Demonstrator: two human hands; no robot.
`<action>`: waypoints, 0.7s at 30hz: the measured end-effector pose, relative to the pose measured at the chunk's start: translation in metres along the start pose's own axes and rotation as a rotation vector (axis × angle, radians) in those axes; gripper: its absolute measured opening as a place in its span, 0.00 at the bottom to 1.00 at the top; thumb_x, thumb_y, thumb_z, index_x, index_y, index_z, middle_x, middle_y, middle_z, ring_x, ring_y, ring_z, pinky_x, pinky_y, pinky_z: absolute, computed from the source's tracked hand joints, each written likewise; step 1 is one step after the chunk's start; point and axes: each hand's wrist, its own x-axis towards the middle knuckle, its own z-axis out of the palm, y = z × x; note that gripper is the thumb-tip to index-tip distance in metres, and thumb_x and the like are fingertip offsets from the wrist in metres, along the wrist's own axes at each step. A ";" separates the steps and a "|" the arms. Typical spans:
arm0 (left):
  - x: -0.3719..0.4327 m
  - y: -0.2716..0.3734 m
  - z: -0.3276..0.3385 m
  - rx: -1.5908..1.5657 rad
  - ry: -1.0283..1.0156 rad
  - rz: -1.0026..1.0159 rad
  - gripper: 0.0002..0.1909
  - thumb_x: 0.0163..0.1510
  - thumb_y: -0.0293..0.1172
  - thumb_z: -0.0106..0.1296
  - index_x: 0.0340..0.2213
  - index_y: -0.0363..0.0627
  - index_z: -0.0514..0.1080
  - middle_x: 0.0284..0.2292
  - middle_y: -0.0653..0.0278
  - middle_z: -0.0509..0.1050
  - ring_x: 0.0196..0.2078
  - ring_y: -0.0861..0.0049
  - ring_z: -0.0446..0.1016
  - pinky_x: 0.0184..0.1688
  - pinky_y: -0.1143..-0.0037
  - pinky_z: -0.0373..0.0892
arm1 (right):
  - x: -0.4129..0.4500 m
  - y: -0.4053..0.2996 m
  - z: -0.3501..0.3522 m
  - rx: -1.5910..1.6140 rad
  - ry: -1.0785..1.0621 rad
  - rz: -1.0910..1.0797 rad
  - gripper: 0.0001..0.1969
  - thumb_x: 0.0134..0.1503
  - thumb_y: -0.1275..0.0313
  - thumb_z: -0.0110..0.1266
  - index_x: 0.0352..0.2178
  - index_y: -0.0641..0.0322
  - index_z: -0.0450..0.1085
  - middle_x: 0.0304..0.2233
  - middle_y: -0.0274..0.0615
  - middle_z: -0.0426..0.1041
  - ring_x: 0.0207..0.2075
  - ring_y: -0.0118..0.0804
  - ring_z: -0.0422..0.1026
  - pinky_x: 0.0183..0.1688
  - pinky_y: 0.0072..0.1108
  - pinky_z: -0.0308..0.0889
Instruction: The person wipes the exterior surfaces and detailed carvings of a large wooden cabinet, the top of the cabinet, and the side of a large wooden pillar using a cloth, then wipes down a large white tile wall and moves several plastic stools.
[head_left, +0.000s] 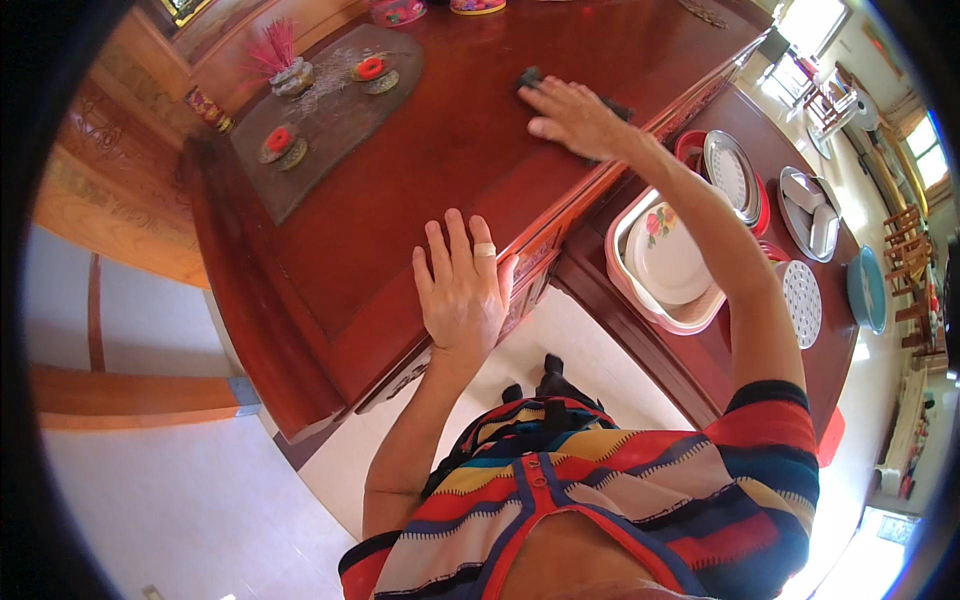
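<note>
My right hand (581, 120) lies over a dark cloth (616, 109) on the polished red-brown wooden altar table (450, 142), near its front edge. Parts of the cloth stick out on both sides of the palm. My left hand (461, 289) rests flat on the table's front edge, fingers a little apart, with a pale band around one finger and nothing in its grasp. Beyond the left hand, a dark mat (300, 184) carries an incense pot (291, 77) full of pink sticks, scattered ash, and two small stands (283, 146) with red ring-shaped tops.
A lower table (750, 112) at right holds a white-and-pink basin (622, 255) with a flowered plate (660, 255), metal trays (727, 169), a perforated white disc (802, 304) and a blue basin (866, 289). A patterned cylinder (208, 110) stands at the altar table's left end.
</note>
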 end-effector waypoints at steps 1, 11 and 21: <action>-0.002 -0.003 0.000 -0.003 0.003 -0.012 0.26 0.48 0.46 0.51 0.44 0.40 0.65 0.45 0.51 0.68 0.47 0.55 0.67 0.46 0.62 0.63 | 0.014 0.012 -0.001 -0.020 -0.011 0.039 0.32 0.59 0.48 0.27 0.55 0.61 0.52 0.56 0.52 0.54 0.58 0.53 0.51 0.57 0.41 0.50; 0.026 0.010 -0.014 -0.177 -0.215 -0.134 0.28 0.45 0.47 0.53 0.40 0.35 0.65 0.46 0.45 0.65 0.49 0.53 0.62 0.49 0.56 0.56 | 0.082 -0.018 0.040 0.075 0.220 -0.226 0.27 0.60 0.58 0.32 0.54 0.66 0.50 0.52 0.53 0.59 0.54 0.51 0.56 0.53 0.41 0.55; 0.058 0.027 0.008 -0.287 -0.258 -0.215 0.24 0.47 0.46 0.52 0.36 0.36 0.66 0.48 0.46 0.61 0.53 0.52 0.56 0.51 0.49 0.47 | 0.169 0.118 0.069 0.076 0.180 -0.060 0.17 0.58 0.65 0.36 0.44 0.59 0.65 0.55 0.45 0.57 0.56 0.46 0.56 0.54 0.37 0.57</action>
